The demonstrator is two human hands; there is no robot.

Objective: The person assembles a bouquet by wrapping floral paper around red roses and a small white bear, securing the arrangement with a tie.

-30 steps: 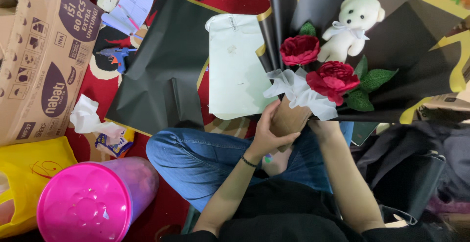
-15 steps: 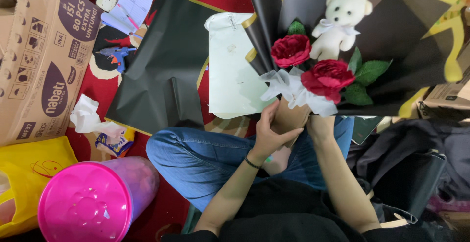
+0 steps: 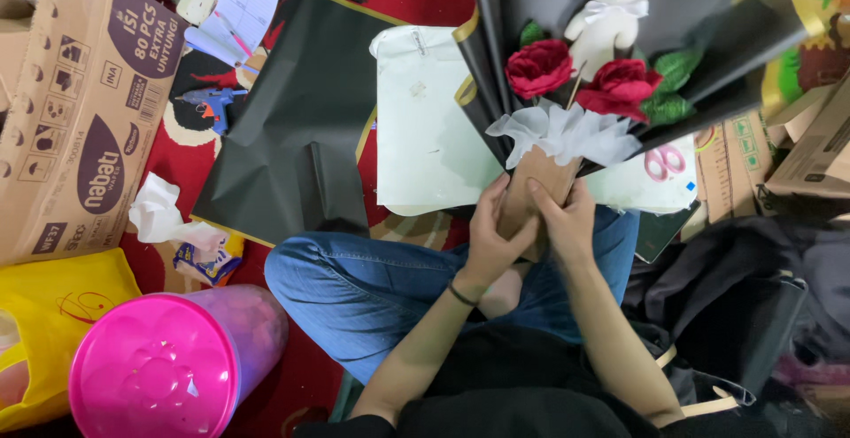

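Bouquet sits higher than earlier, above the lap. Left hand and right hand both grip the brown paper handle. Wrapping step; next, secure handle.

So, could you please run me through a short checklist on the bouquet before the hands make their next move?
1. Left hand grips the brown paper handle: ok.
2. Right hand on the handle too: ok.
3. Both red roses seated above the white tissue: ok.
4. White teddy bear upright in the black wrap: ok.
5. Wrap fastened at the handle: cannot tell.
6. Spare black sheet lying flat on the floor nearby: ok.
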